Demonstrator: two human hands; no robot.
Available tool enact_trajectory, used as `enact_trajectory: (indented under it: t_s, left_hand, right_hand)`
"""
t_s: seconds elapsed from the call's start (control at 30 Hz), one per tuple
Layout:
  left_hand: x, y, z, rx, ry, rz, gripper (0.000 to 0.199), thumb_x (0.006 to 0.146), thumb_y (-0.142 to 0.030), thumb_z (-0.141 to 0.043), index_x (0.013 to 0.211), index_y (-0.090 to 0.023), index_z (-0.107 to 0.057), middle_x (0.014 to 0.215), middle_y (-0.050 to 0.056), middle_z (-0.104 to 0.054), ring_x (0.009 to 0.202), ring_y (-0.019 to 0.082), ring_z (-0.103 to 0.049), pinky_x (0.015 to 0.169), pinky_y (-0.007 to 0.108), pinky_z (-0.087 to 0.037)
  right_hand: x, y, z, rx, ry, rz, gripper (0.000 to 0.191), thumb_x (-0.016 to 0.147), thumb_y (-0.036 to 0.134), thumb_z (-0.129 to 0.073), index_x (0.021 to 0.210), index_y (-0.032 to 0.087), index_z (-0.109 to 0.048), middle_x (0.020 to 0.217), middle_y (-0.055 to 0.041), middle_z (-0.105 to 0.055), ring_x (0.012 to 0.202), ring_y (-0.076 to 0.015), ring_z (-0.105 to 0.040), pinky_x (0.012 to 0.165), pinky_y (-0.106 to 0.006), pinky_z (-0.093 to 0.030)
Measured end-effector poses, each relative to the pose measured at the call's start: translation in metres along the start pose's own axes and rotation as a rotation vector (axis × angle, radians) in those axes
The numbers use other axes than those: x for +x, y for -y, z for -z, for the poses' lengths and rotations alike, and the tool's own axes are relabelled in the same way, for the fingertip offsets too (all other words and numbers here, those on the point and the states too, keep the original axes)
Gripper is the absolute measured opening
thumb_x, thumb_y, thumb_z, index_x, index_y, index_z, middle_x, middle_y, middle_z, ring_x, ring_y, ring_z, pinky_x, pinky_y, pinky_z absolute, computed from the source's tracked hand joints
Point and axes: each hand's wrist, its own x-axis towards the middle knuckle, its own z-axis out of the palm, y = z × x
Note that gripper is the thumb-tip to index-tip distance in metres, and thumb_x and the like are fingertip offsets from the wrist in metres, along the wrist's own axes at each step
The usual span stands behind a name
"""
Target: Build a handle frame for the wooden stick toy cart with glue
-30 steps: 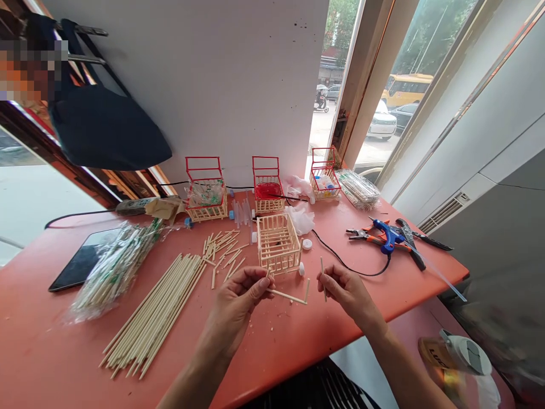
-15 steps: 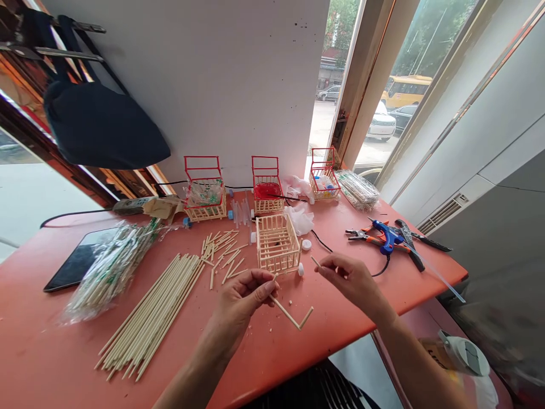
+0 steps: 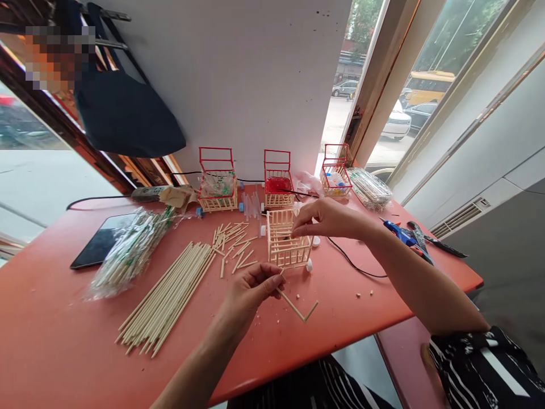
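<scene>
So the red tabletop [image 3: 340, 324] is pretty packed. Three little stick carts with red trim run along the wall side: the left one [image 3: 217, 199] has crinkly clear plastic in it, the middle one [image 3: 279, 196] has something red inside, and the right one [image 3: 336, 187] holds small blue and white bits. Some clear rods [image 3: 252, 205] lie between the first two. Over on the left there's a dark tablet [image 3: 96, 244], partly under a plastic bag of sticks [image 3: 131, 250], then a neat spread of long sticks [image 3: 166, 301] and a messy scatter of short sticks [image 3: 230, 233] beside it. Black cord [image 3: 357, 270] snakes across the right side, and the blue glue gun [image 3: 399, 233] is half blocked by the right forearm.

The plain stick cart [image 3: 289, 258] sits mid-table, in front of the middle red-trimmed one, with a white wheel [image 3: 309, 265] showing at its near right corner. The right hand [image 3: 317, 218] covers its far right part.

Hands: the left hand [image 3: 259, 284] has thumb and fingers pinched shut on a bent stick piece [image 3: 293, 307], just in front of the cart, with the angled end poking out to the right. The right hand is palm down with curled fingers, tips over the open top of the plain cart. Can't tell if it's gripping anything or touching the bars.
</scene>
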Motion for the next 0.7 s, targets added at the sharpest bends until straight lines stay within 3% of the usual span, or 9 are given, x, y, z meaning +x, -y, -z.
enact_trajectory:
  t_s: [0.2, 0.7]
  left_hand:
    - [0.001, 0.004, 0.001, -0.026, -0.005, -0.009, 0.033, 0.065, -0.037, -0.092, 0.081, -0.015, -0.074, 0.067, 0.003, -0.072, 0.062, 0.013, -0.064, 0.06, 0.022, -0.052]
    - [0.003, -0.003, 0.004, -0.041, -0.032, -0.014, 0.035, 0.061, -0.038, -0.093, 0.081, -0.015, -0.075, 0.067, 0.003, -0.073, 0.061, 0.013, -0.065, 0.059, 0.022, -0.052]
  right_hand:
    - [0.016, -0.012, 0.0, -0.028, 0.136, -0.004, 0.027, 0.09, 0.041, -0.071, 0.086, 0.016, -0.081, 0.073, -0.001, -0.069, 0.064, -0.0098, -0.051, 0.058, -0.026, -0.033]
    - [0.021, -0.011, 0.0, -0.054, 0.154, 0.009, 0.027, 0.091, 0.041, -0.069, 0.084, 0.017, -0.081, 0.069, 0.0002, -0.067, 0.062, -0.0096, -0.049, 0.058, -0.026, -0.032]
